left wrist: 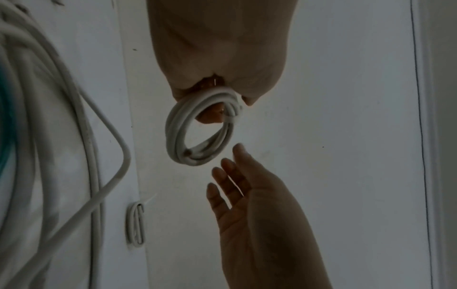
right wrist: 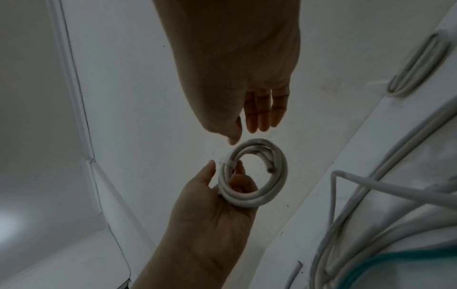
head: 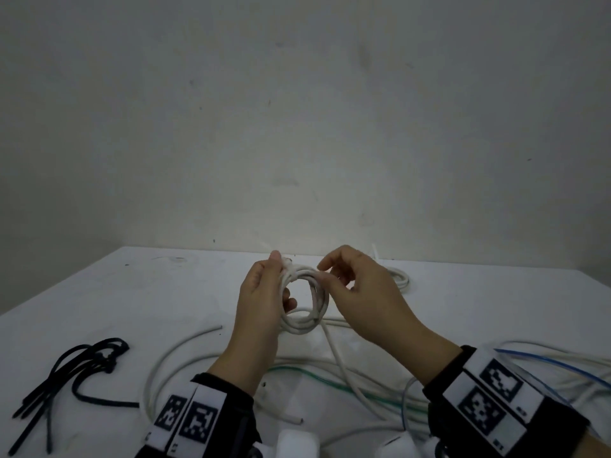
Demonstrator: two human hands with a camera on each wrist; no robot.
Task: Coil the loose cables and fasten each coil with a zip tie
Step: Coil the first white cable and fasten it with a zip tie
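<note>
My left hand (head: pixel 276 285) holds a small coil of white cable (head: pixel 299 324) upright above the white table (head: pixel 132 292), thumb on the outside and fingers through the ring. A white zip tie (right wrist: pixel 226 162) wraps the coil next to the thumb. In the left wrist view the coil (left wrist: pixel 173 133) hangs from the left hand (left wrist: pixel 222 93). My right hand (head: pixel 334 272) hovers at the coil's upper right. Its fingers (left wrist: pixel 230 166) are straight and hold nothing. In the right wrist view the right hand (right wrist: pixel 249 127) stands a small gap above the coil (right wrist: pixel 279 176).
A bunch of black zip ties (head: pixel 76 368) lies at the left. Another tied white coil (head: pixel 400 279) rests at the back right near the wall. Loose white cables (head: pixel 172 358), a green one (head: pixel 314 375) and a blue one (head: pixel 545 361) sprawl across the near table.
</note>
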